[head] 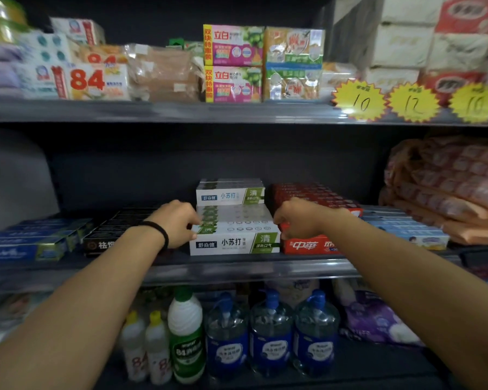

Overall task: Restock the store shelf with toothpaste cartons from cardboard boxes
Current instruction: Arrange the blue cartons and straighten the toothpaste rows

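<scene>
Starting at your left, the blue cartons point(31, 243) and the black cartons point(116, 232) lie flat on the middle shelf point(237, 270), untouched. Your left hand point(178, 223), with a dark band at the wrist, has its fingers curled onto the left end of the white-and-green toothpaste cartons point(234, 243). That stack lies straight ahead of you, between your hands, its long axis running left to right along the shelf edge, with more of the same cartons stepped up behind it.

Your right hand point(296, 220) curls onto the opposite end, just where the stack meets the red cartons point(313, 244). Both hands are about equally near, so you hold the stack end to end.

I judge the next move to be squaring it against the front lip. Watch the red cartons; they sit touching and could shift.

No cardboard box is in view.
</scene>
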Demonstrator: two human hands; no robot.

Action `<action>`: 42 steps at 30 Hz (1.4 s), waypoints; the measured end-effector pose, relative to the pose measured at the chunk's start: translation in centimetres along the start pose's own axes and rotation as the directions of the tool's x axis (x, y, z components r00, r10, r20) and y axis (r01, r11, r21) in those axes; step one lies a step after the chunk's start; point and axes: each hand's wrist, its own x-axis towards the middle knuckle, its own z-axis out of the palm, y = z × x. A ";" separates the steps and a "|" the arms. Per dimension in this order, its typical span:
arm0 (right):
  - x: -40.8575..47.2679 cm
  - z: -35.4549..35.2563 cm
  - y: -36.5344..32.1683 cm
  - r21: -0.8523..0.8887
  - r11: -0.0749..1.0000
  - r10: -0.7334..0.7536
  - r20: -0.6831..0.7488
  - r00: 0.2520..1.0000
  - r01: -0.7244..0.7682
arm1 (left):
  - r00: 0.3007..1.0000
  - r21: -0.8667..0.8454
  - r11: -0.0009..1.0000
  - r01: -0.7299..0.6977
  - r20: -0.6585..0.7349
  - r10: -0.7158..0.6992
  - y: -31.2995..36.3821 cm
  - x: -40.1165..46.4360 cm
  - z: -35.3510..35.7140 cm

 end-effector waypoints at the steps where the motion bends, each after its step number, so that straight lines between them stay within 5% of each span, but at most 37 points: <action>1: -0.6 0.0 0.0 -0.002 1.000 -0.005 -0.002 1.000 0.005 | 1.000 0.007 1.000 0.008 -0.006 -0.008 0.2 -0.5 -0.1; 28: 5.8 3.4 6.0 0.062 0.997 0.030 0.247 0.969 -0.046 | 0.977 0.054 0.996 -0.067 0.205 0.054 3.5 9.6 5.9; 42: 8.3 5.5 5.9 0.120 0.993 -0.045 0.194 0.980 0.022 | 0.964 0.096 0.991 -0.093 0.259 0.065 1.0 10.7 6.4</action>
